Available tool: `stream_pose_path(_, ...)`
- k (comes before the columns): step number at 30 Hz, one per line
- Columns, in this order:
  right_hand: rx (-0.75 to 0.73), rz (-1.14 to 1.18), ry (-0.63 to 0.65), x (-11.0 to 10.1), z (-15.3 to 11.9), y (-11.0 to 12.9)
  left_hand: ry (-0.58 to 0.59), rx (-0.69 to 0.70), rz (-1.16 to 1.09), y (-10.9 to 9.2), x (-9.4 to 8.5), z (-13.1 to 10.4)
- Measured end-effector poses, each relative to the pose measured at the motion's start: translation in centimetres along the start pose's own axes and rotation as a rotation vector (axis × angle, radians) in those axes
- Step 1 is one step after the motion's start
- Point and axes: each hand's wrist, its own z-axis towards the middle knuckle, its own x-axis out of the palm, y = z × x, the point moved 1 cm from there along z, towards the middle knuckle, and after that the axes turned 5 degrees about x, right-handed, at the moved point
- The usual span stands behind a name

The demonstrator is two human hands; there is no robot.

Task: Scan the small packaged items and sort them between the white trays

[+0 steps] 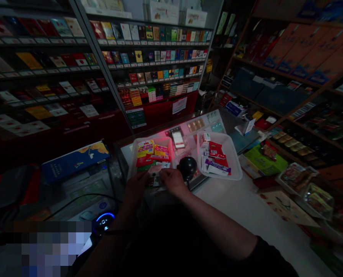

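Observation:
My left hand point(137, 182) and my right hand point(173, 181) are at the near edge of the left white bin point(133, 154). Their fingers close on a small light packet point(155, 169) between them, over the bin. Yellow packets point(145, 147) and red packets point(144, 159) lie in this bin. Just right of my right hand stands a black rounded device point(187, 168). Farther right, the second white bin point(235, 163) holds red packets point(216, 149) and a purple and white packet point(217, 166).
The glass counter point(196, 125) runs under both bins. A blue box point(73, 161) lies on the left, above a cable and a round device with a blue light point(104, 222). Shelves of small boxes point(154, 34) rise behind. Food trays point(295, 175) stand at right.

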Motion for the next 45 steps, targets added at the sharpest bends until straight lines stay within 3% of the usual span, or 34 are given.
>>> stream_pose_path(3, 0.028, 0.061, -0.099, -0.4, -0.2, -0.6, -0.019, -0.050, -0.161, 0.1, 1.1, -0.1)
stream_pose_path(7, 0.060, 0.068, -0.217, -1.0, -0.1, -1.5, 0.009, -0.010, -0.222, -0.4, 2.0, -0.7)
stream_pose_path(15, -0.083, 0.098, -0.172, -2.4, -1.4, -1.8, 0.185, 0.109, -0.386, -2.3, 2.6, -1.8)
stream_pose_path(22, -0.211, 0.018, -0.165, -5.0, -3.5, -0.2, 0.274, 0.251, -0.071, -6.2, 2.8, -3.3)
stream_pose_path(28, -0.200, -0.005, -0.209, -7.3, -3.6, 0.2, 0.243, 0.446, 0.243, -8.4, 3.7, -3.1)
stream_pose_path(36, -0.318, -0.121, -0.267, -10.9, -3.2, 1.4, 0.179, 0.423, 0.276, -10.5, 5.9, -3.8)
stream_pose_path(45, -0.335, -0.089, -0.280, -14.9, -3.0, 3.4, 0.116, 0.750, 0.376, -14.6, 8.5, -3.4)
